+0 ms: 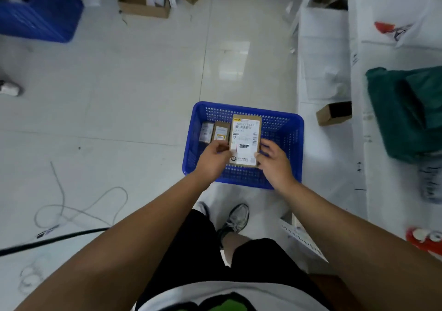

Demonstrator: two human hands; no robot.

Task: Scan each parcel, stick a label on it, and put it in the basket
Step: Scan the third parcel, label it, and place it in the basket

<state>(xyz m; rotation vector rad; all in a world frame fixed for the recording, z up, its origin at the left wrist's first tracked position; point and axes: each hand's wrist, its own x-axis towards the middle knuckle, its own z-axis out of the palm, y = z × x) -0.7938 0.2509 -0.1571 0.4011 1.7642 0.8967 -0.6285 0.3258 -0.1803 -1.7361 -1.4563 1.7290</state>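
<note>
Both hands (212, 157) (275, 160) gripping labelled parcel (245, 141), over blue basket (294, 129)

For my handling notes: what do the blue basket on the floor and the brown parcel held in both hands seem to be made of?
The blue basket with perforated walls looks like moulded plastic, slightly glossy, judging by its even rows of holes and rounded rim. The flat brown parcel, held between the left hand and right hand, looks like matte cardboard; its white label seems to be printed paper.

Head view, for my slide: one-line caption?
Both hands hold a labelled parcel over the blue basket.
</note>
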